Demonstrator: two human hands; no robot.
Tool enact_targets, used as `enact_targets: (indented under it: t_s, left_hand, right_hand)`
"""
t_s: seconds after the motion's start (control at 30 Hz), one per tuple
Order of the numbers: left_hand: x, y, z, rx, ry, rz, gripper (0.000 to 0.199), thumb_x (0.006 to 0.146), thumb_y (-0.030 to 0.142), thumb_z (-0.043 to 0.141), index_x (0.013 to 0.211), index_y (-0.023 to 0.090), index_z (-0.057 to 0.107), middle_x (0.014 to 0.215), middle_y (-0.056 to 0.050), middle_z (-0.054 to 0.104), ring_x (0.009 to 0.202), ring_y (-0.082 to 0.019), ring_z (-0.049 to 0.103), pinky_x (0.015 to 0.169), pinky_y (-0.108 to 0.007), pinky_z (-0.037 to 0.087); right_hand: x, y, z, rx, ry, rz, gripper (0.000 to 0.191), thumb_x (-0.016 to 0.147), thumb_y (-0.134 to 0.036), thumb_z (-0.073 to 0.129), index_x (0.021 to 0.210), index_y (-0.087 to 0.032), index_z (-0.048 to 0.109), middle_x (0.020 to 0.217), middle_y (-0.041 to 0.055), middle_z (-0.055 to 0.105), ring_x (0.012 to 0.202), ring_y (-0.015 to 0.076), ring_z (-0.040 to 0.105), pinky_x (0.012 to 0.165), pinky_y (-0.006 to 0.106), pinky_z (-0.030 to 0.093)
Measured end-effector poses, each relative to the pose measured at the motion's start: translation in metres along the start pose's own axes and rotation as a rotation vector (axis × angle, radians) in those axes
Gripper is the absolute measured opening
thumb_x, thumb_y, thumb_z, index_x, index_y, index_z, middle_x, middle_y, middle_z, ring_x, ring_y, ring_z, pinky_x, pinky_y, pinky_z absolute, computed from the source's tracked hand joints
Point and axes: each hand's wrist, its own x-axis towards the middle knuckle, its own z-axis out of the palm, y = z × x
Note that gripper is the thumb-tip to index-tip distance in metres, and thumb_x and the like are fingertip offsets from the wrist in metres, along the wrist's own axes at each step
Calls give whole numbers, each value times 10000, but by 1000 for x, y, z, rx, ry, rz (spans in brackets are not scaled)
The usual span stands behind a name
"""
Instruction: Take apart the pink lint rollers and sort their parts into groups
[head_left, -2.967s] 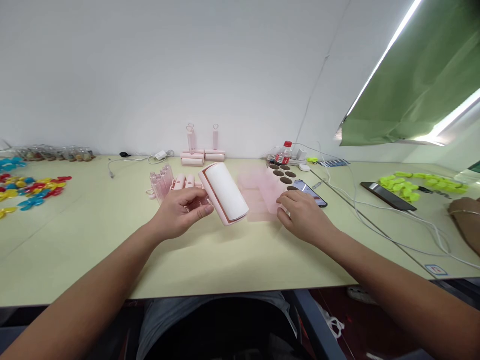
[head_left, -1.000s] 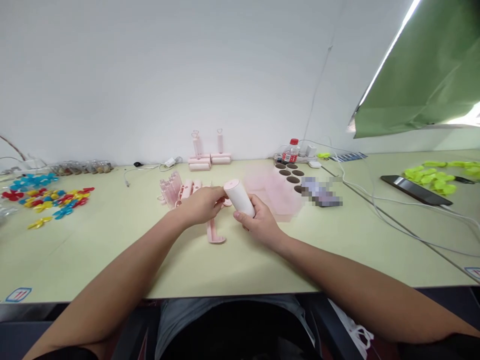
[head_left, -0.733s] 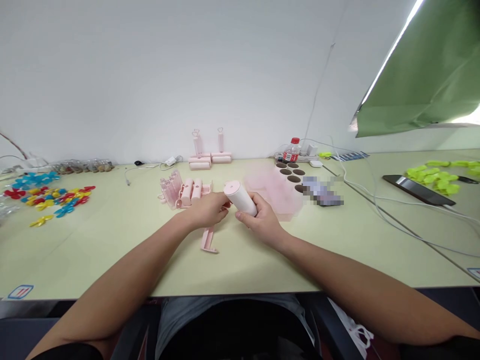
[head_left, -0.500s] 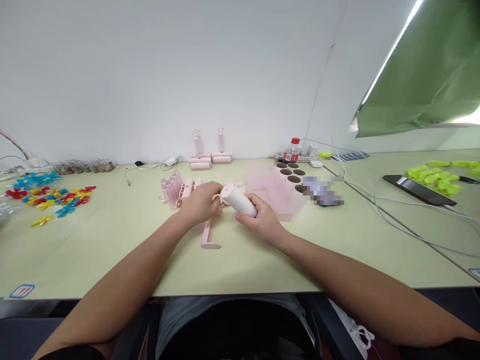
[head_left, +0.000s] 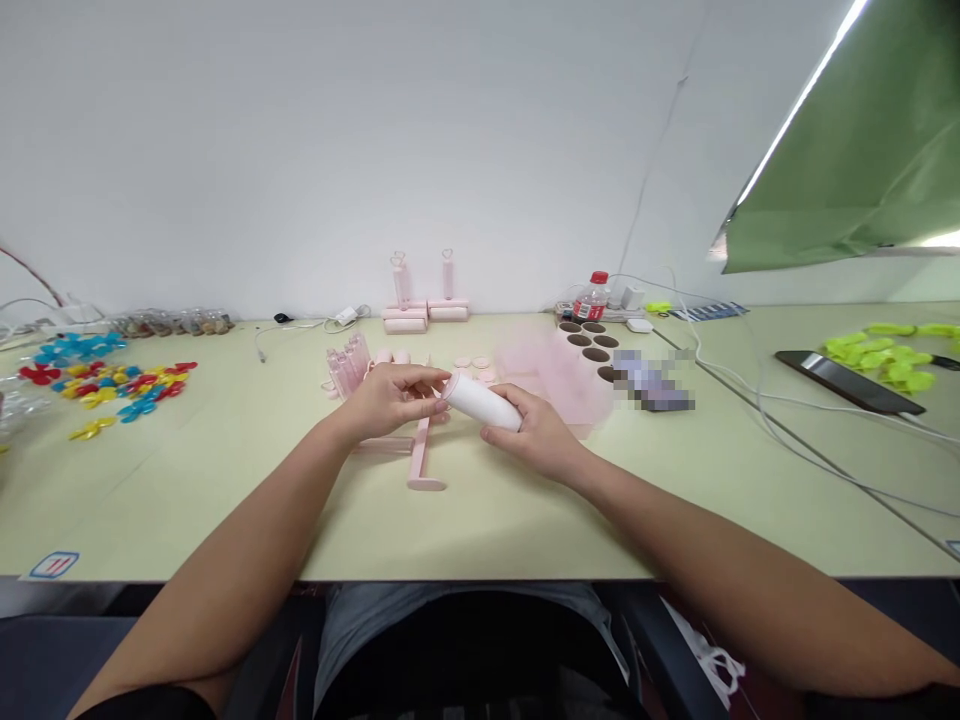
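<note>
A white lint roller roll (head_left: 484,402) with a pink end lies slanted in the air above the table. My right hand (head_left: 541,436) is wrapped round its lower right end. At its pink upper left end, my left hand (head_left: 386,402) has thumb and fingers closed on the rim. Just below my left hand lies a pink lint roller frame (head_left: 421,455) with a round end plate, and a clear pink tube (head_left: 386,444) beside it. Several clear pink handles (head_left: 349,366) stand grouped behind my left hand. Small pink discs (head_left: 471,363) lie behind the roll.
Pink lint rollers (head_left: 405,320) stand against the wall. Pink plastic film (head_left: 551,375), brown cardboard tubes (head_left: 596,354), a bottle (head_left: 592,297) and a blurred phone-like item (head_left: 654,385) are at right. Coloured plastic pieces (head_left: 112,385) lie far left; cables and a dark tablet (head_left: 847,382) far right.
The roll has tipped flatter, its pink end turning leftward. My left hand has come from behind the roll's end to grip it. The view has shifted slightly.
</note>
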Motion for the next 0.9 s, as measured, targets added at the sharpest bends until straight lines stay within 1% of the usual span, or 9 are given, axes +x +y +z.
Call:
enact_targets:
  t_s: [0.07,0.23,0.3,0.43,0.53,0.63,0.77,0.9]
  left_hand:
    - [-1,0,-1,-20,-4,4,387,805,442,715,1119,219,751,918,-71,762,812,-199,709,697,-268,568]
    - [-1,3,-4,-48,-33,-35,329,815,412,704,1050,192,773,853,-58,766,757,-189,705,644,-249,553]
    - [-1,3,-5,-54,-68,-49,320,799,389,719,1042,187,773,864,-58,769,788,-193,705,664,-248,558]
    - [0,4,-3,-107,-130,-46,362,784,353,735,1103,183,750,969,-75,770,874,-202,706,730,-259,574]
    - [0,5,0,-147,-163,-28,352,788,340,732,1104,186,750,992,-78,767,903,-201,701,753,-260,575]
    - [0,7,3,-194,-176,-43,340,773,328,748,1081,184,753,978,-76,765,890,-192,697,748,-255,572]
    - [-1,11,7,-314,-195,-102,351,741,322,772,1049,157,737,951,-84,752,826,-173,688,701,-249,568]
    - [1,12,12,-367,-160,-96,314,733,291,760,1005,140,719,923,-83,730,789,-158,672,684,-253,561]
  right_hand:
    - [-2,-3,-4,-20,-30,-17,440,739,-269,668,1170,-197,622,1026,40,679,855,208,602,721,303,433]
    - [-5,-11,-14,-61,-137,-62,468,757,-279,669,1216,-195,636,1057,50,687,862,211,610,724,312,441]
    - [-5,-12,-21,-60,-201,-75,484,762,-282,673,1237,-201,639,1065,52,692,872,215,614,725,310,445]
    - [-5,-12,-35,-6,-318,-120,494,778,-292,680,1264,-213,637,1084,44,695,873,207,616,720,293,449]
    - [-4,-10,-41,48,-355,-130,479,790,-316,679,1252,-195,643,1084,50,692,884,207,610,721,287,448]
    - [-2,-9,-43,73,-374,-117,436,787,-342,682,1186,-166,673,1012,52,682,835,191,591,682,271,432]
    - [2,-6,-42,158,-415,-89,371,765,-352,687,1066,-135,706,840,28,631,688,135,529,577,233,383]
    - [2,-5,-41,226,-375,-18,370,736,-335,691,1040,-125,703,725,1,576,552,89,455,478,209,331]
